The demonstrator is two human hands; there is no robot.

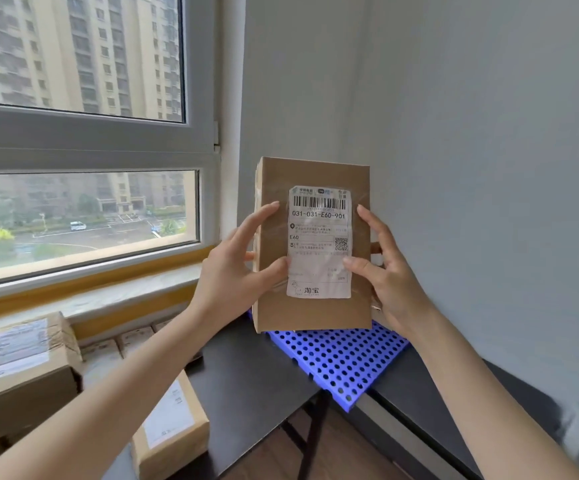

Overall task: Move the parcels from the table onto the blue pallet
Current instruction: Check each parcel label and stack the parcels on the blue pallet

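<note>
Parcel [312, 244] under transfer is held upright in the air, in front of the grey wall corner and above the far end of the blue pallet [340, 362], its lower edge apparently clear of the perforated surface. It is a flat brown cardboard box, taped over, with a white shipping label [319, 242] facing the camera; barcode, printed code and QR square are legible. Left hand [243, 265] presses the left edge, thumb across the front face and fingers spread along the side; right hand [381, 268] mirrors it on the right edge, thumb on the label's margin, remaining fingers behind the box. A two-sided clamp of this kind appears intended to keep the box square and label-forward while it is lowered. The pallet lies on a dark tabletop [246, 368], one corner overhanging the edge, and carries nothing visible. Further parcels remain at lower left: a labelled box [170, 417] near the tabletop edge and a stack [25, 368] below the window sill [84, 299]. Task judged at an early stage.
</note>
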